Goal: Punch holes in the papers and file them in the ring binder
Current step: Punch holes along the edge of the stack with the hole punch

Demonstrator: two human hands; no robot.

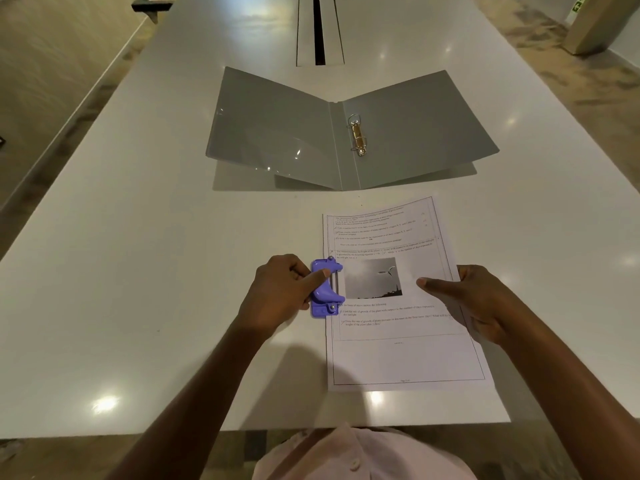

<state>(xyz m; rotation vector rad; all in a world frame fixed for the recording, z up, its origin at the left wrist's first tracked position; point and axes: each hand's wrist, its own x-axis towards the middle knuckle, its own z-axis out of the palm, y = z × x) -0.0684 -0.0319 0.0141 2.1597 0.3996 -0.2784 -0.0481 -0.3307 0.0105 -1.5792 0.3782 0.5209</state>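
Papers (401, 296): printed sheets with text and one grey photograph, lying flat on the white tabletop (138, 237), near its front edge.

Hole punch (325, 287): purple, seated on the papers' left edge at mid-height.

Left hand (282, 294): grip closed around the hole punch, thumb laid across its top.

Right hand (474, 299): at the papers' right edge, grip pinching the sheets, thumb on top and fingers beneath.

Ring binder (349, 133): grey, lying open beyond the papers' far edge, apart from them; metal rings (358, 136) on the spine, appearing closed.
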